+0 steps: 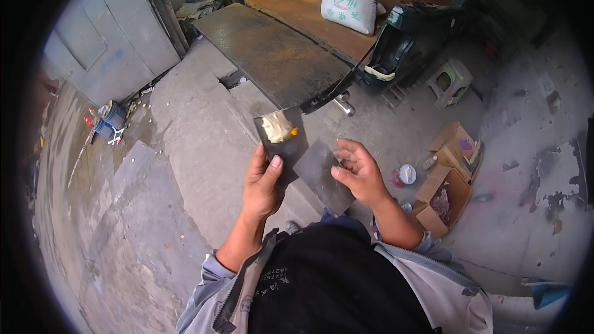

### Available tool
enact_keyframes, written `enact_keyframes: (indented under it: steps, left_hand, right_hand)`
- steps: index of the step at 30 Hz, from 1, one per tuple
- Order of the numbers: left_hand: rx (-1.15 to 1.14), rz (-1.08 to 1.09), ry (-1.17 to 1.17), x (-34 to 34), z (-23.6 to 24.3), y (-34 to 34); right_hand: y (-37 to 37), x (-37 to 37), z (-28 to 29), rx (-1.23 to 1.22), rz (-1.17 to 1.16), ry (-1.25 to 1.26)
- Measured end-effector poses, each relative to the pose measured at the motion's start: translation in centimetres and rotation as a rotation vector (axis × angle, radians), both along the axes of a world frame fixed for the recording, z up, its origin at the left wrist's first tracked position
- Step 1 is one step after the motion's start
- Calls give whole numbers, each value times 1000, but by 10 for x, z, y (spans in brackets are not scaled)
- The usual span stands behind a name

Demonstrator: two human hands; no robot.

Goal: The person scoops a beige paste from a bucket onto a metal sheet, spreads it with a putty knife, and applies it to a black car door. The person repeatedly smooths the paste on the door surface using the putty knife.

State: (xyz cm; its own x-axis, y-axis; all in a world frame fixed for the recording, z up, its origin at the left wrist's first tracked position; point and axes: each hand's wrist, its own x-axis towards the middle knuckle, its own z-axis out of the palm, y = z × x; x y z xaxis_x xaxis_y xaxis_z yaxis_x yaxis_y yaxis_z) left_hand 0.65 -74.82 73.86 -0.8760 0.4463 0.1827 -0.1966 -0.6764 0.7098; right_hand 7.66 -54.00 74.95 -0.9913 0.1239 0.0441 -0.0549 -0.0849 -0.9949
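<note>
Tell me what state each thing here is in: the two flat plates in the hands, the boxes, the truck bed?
Left hand: grip shut on the dark metal plate, thumb on its face.
Dark metal plate: held tilted, carrying a lump of pale putty at its upper end.
Right hand: holding the second metal plate, bare of putty.
Cardboard boxes: open, flaps up.
Truck tailgate: folded down.
White sack: full, lying on the bed.
</note>
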Motion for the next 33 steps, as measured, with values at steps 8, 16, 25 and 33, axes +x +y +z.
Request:
enact_keyframes:
  steps: [8, 16, 25, 33]
  left_hand:
    - [-206, -124, 253, -12, -13, -8]
    - [-460, -260, 209, -27, -9, -33]
    - [323, -668, -299, -28, -31, -46]
    - [218, -340, -221, -20, -8, -27]
  right_hand:
    - [-6, -31, 21, -89, 78, 81]
    - [5, -57, 47, -197, 139, 263]
    - [-16, -58, 72, 56, 646, 521]
    - [4, -81, 43, 685, 226, 334]
